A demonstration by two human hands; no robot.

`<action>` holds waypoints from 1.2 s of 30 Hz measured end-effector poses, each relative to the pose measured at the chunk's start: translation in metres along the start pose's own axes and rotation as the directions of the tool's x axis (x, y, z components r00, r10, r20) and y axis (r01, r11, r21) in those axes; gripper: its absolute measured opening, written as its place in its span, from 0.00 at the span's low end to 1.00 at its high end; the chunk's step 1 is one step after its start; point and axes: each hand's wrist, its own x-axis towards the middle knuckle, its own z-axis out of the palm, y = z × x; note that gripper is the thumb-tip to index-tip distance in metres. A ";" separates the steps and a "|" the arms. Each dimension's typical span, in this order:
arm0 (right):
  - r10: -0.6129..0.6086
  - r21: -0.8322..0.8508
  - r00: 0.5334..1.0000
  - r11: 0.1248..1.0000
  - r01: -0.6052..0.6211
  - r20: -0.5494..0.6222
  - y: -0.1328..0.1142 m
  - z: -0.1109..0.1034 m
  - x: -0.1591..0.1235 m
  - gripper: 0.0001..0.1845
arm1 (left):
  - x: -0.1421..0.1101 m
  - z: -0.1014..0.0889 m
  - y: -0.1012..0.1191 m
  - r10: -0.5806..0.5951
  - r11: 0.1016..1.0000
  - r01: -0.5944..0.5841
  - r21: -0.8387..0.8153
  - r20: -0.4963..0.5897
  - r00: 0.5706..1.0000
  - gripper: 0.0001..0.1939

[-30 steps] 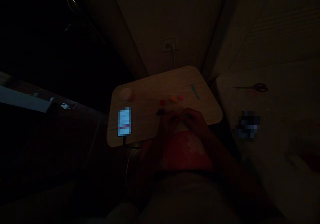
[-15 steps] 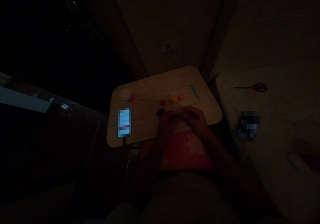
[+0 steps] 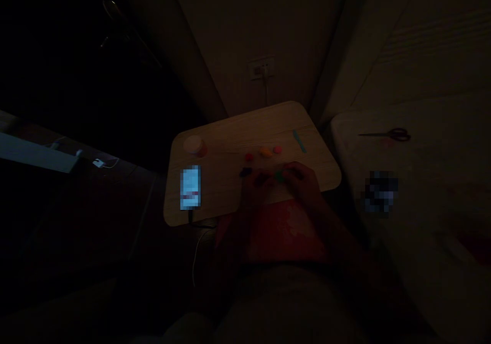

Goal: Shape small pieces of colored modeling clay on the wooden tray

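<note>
The room is very dark. My left hand and my right hand meet over the near edge of a small wooden lap table. Both are closed around a small green lump pinched between the fingertips. Just beyond the hands lie a dark lump, a red ball, an orange lump and a pink ball. A thin teal stick lies at the table's far right.
A lit phone with a cable lies on the table's left, behind it a small pink tub. Scissors and a blurred dark object rest on the bed at right. A wall socket is behind the table.
My hands have shifted slightly while working the green lump, which shows more clearly between the fingertips than a second ago. Nothing else has moved.
</note>
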 end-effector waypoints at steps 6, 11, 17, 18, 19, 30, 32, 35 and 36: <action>-0.015 0.003 1.000 1.000 0.015 0.019 0.001 0.000 0.000 0.12 | 0.004 -0.001 -0.005 0.114 0.980 -0.129 0.153 0.103 0.988 0.13; -0.056 -0.066 0.997 0.996 0.059 0.043 0.002 -0.001 0.000 0.10 | 0.003 0.000 -0.004 0.218 0.936 -0.263 0.235 0.201 0.955 0.16; -0.046 -0.075 0.997 0.996 0.050 0.055 0.004 -0.002 0.000 0.10 | 0.001 0.000 -0.003 0.207 0.937 -0.258 0.235 0.221 0.953 0.19; -0.047 -0.075 0.997 0.996 0.052 0.056 0.004 -0.002 0.001 0.11 | 0.001 0.000 -0.003 0.208 0.941 -0.255 0.223 0.216 0.954 0.19; -0.049 -0.073 0.997 0.996 0.052 0.052 0.005 -0.002 0.001 0.11 | 0.002 0.000 -0.004 0.206 0.946 -0.249 0.206 0.207 0.956 0.19; -0.040 -0.055 0.998 0.998 0.042 0.049 -0.002 -0.004 0.001 0.15 | 0.006 0.000 -0.009 0.143 0.982 -0.154 0.110 0.104 0.984 0.18; -0.047 -0.070 0.996 0.996 0.053 0.075 -0.003 -0.003 0.000 0.14 | 0.006 0.000 -0.008 0.171 0.971 -0.183 0.152 0.092 0.981 0.16; -0.091 -0.098 0.991 0.990 0.101 0.102 -0.002 -0.002 0.000 0.12 | 0.007 -0.001 -0.007 0.200 0.964 -0.209 0.162 0.074 0.977 0.15; -0.103 -0.101 0.989 0.988 0.113 0.103 -0.002 -0.001 0.000 0.12 | 0.007 -0.002 -0.007 0.213 0.960 -0.224 0.167 0.081 0.974 0.15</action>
